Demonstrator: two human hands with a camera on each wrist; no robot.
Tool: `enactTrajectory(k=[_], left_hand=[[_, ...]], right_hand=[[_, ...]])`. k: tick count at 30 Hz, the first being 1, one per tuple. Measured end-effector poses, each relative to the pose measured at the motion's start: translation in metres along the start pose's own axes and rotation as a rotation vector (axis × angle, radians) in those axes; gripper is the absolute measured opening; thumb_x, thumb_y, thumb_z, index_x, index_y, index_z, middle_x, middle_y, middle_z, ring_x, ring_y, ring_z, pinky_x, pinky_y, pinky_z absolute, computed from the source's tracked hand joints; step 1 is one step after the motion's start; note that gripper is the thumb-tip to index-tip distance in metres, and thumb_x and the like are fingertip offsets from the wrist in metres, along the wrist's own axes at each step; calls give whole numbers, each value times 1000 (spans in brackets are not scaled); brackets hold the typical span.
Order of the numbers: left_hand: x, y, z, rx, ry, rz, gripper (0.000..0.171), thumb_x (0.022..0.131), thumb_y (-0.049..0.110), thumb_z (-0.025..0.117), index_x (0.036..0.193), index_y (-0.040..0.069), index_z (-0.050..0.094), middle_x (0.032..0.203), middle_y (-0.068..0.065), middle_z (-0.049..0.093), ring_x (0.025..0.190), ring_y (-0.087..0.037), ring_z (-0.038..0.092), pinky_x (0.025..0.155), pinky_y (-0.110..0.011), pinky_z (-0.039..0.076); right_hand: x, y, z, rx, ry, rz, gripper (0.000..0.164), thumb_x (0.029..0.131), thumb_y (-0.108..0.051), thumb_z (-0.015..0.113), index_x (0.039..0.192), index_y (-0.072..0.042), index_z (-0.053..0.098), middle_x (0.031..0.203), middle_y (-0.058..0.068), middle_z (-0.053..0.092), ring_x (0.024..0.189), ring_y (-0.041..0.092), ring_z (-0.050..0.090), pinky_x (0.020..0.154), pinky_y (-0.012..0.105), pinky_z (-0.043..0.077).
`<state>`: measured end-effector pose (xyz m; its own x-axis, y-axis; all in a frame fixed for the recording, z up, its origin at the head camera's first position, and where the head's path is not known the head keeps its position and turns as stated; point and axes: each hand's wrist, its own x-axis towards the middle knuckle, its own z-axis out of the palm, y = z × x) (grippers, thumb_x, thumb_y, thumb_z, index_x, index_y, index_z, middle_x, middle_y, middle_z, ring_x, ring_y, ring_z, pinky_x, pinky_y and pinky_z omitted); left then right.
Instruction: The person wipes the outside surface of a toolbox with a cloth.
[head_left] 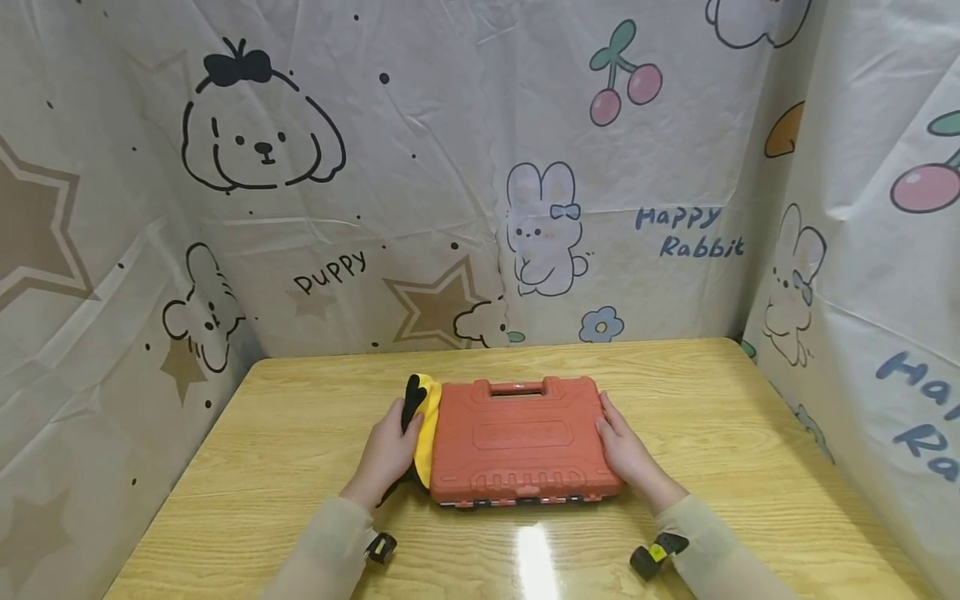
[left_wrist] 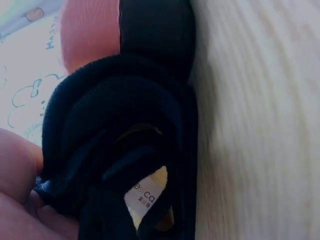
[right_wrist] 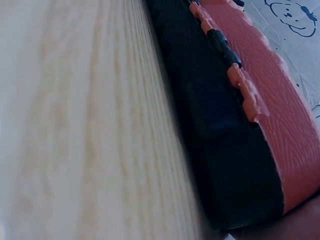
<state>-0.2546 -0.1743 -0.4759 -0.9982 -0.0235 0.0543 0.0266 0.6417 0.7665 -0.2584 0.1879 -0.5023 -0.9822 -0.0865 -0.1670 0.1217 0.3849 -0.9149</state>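
A red hard-shell tool case (head_left: 521, 437) with a black lower half (right_wrist: 227, 155) lies flat on the table, its handle at the far side and latches facing me. Beside its left end, my left hand (head_left: 386, 450) holds a soft yellow-and-black fabric item (head_left: 426, 433) between thumb and fingers. The left wrist view shows the black fabric (left_wrist: 120, 100) folded, with a white label (left_wrist: 145, 197) inside; its exact kind is unclear. My right hand (head_left: 626, 446) touches the case's right side with fairly straight fingers; its fingers are mostly hidden in the right wrist view.
The wood-grain table (head_left: 300, 425) extends around the case. Behind and at both sides hangs a white printed curtain (head_left: 420, 167) with cartoon animals. Black wrist straps (head_left: 660, 554) sit over the light sleeves (head_left: 330, 546).
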Motion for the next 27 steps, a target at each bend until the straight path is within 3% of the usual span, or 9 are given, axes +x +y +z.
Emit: enactTrajectory(k=[18, 24, 27], left_hand=[[-23, 3, -4, 22, -47, 2, 30, 109, 21, 51, 132, 1, 51, 85, -8, 61, 65, -14, 58, 56, -27, 50], [-31, 5, -6, 40, -67, -24, 39, 110, 24, 49, 141, 0, 47, 103, -15, 67, 72, -14, 60, 61, -29, 53], [-35, 5, -7, 42, -83, -32, 40, 110, 25, 48, 143, 1, 46, 103, -16, 67, 72, -15, 60, 61, -30, 54]], right_hand=[[0, 0, 1, 4, 4, 11, 59, 114, -23, 23, 167, -12, 0, 174, 17, -1, 159, 40, -3, 128, 61, 3], [0, -1, 1, 15, 11, -1, 59, 114, -23, 24, 167, -11, 1, 174, 17, 0, 159, 40, -2, 128, 60, 3], [0, 0, 1, 13, 13, -1, 59, 114, -22, 25, 167, -11, 2, 174, 17, 0, 160, 40, -2, 128, 60, 4]])
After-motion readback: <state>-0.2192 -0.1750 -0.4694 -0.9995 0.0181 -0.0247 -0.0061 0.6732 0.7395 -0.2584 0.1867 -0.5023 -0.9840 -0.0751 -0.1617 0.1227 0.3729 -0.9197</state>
